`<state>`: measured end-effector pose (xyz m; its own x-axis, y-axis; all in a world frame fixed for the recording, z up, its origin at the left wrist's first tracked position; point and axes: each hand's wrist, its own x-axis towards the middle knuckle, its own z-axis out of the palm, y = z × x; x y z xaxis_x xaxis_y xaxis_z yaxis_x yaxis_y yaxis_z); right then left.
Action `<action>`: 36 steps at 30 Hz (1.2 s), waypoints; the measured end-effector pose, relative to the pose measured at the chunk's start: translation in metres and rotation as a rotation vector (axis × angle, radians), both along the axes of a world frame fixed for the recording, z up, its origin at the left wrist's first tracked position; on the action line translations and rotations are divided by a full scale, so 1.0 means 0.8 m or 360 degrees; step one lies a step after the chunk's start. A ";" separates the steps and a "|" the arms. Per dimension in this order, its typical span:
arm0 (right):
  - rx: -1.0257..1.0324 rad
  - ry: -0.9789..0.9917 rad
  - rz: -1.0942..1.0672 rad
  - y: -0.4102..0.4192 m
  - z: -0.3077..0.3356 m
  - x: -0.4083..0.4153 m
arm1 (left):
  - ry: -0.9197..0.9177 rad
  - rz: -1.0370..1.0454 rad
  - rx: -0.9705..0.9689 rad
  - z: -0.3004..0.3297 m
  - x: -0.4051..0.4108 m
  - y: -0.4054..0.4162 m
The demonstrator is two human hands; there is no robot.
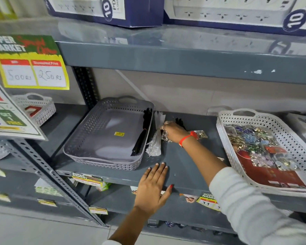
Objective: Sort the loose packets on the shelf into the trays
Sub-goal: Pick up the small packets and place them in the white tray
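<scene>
On the grey shelf (184,167) a grey perforated tray (95,131) holds a bundle of black strips (143,131) along its right wall. A white bundle of strips (156,137) leans just outside that wall. My right hand (173,131) is closed on a clear packet of gold trinkets (165,137) beside the white bundle. Another packet (202,134) lies behind my wrist, and a black bundle (180,122) pokes up behind the hand. My left hand (154,184) rests flat and open on the shelf's front edge. The white tray (237,156) at right is full of colourful packets (261,147).
Another white basket (41,106) sits on the neighbouring shelf at left, behind price signs (32,62). Boxed power strips (113,9) stand on the shelf above. A perforated upright (48,174) divides the bays. Price labels (207,200) hang from the shelf's front edge.
</scene>
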<state>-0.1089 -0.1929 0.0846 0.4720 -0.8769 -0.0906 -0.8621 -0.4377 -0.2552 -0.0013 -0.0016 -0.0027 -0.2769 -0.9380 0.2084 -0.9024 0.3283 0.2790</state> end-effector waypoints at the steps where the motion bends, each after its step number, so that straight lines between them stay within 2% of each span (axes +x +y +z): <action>1: -0.0004 0.0032 -0.0002 -0.001 0.002 -0.002 | -0.0001 -0.0008 -0.0003 0.001 -0.002 0.000; 5: -0.0007 0.0039 -0.0093 -0.007 0.007 -0.006 | -0.0002 -0.0015 -0.0022 0.000 -0.001 0.000; 11: -0.0057 0.0309 -0.0102 -0.008 0.010 -0.012 | 0.0012 -0.0013 -0.0032 -0.003 -0.004 -0.001; 15: -0.0044 0.0307 -0.0161 -0.004 0.015 -0.019 | 0.0014 0.0002 -0.0052 -0.005 -0.004 -0.001; 22: -0.0190 -0.0133 -0.0272 0.000 0.055 -0.064 | -0.0025 0.0048 -0.0067 -0.008 -0.004 0.001; 24: -0.0216 -0.0138 -0.0371 -0.001 0.071 -0.086 | -0.0037 0.0045 -0.0071 -0.007 -0.004 0.002; 30: -0.0289 0.0270 -0.0622 0.025 0.071 -0.142 | -0.0043 0.0052 -0.0065 -0.008 -0.002 0.000; 36: -0.0155 0.0558 -0.0625 0.052 0.036 -0.151 | -0.0044 0.0043 -0.0052 -0.008 -0.001 0.002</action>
